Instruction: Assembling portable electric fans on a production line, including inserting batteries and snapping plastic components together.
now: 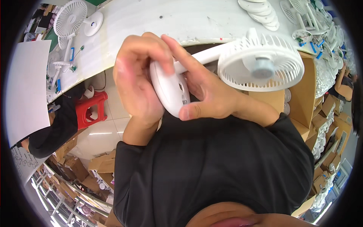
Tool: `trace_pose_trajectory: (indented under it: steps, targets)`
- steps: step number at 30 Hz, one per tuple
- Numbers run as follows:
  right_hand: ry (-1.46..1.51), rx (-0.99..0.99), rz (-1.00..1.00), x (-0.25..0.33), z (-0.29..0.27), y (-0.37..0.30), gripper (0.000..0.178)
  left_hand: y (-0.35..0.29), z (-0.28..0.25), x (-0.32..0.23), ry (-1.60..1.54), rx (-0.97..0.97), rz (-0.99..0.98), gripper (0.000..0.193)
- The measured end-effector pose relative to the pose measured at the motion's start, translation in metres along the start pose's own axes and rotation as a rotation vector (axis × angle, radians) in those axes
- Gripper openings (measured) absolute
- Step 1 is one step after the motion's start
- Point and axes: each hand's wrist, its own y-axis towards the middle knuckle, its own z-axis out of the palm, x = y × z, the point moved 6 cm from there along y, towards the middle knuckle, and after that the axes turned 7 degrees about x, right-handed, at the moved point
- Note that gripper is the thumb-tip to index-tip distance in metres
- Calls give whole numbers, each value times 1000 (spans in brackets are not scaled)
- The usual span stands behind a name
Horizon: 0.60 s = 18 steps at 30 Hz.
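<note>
A white desk fan (261,62) is held in the air in front of my chest, at the near edge of the white table. Its caged head points to the right, and its rounded oval base (165,89) is turned on edge between my hands. My left hand (136,77) is slightly blurred and curls round the left side of the base, palm against it. My right hand (211,90) grips the base from the right, thumb on its lower end and fingers beside the stem (211,53). Small openings show on the side of the base facing right.
Assembled white fans (71,18) stand on the table (151,19) at the far left, near loose wired parts. White discs (262,13) lie overlapping at the far right, beside more fan parts. An open cardboard box (308,81) is at my right. A co-worker's dark sleeve (56,132) and a red stool (92,109) are left.
</note>
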Motion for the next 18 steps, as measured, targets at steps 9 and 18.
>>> trace_pose_trajectory:
  steps: [9, 18]
  targets:
    - [-106, 198, -42, 14, 4, -2, 121, -6, -2, 1, -8, 52, -20, 49]
    - [-581, 8, -498, 13, -3, -10, 107, -6, 18, 10, -110, -198, -112, 52]
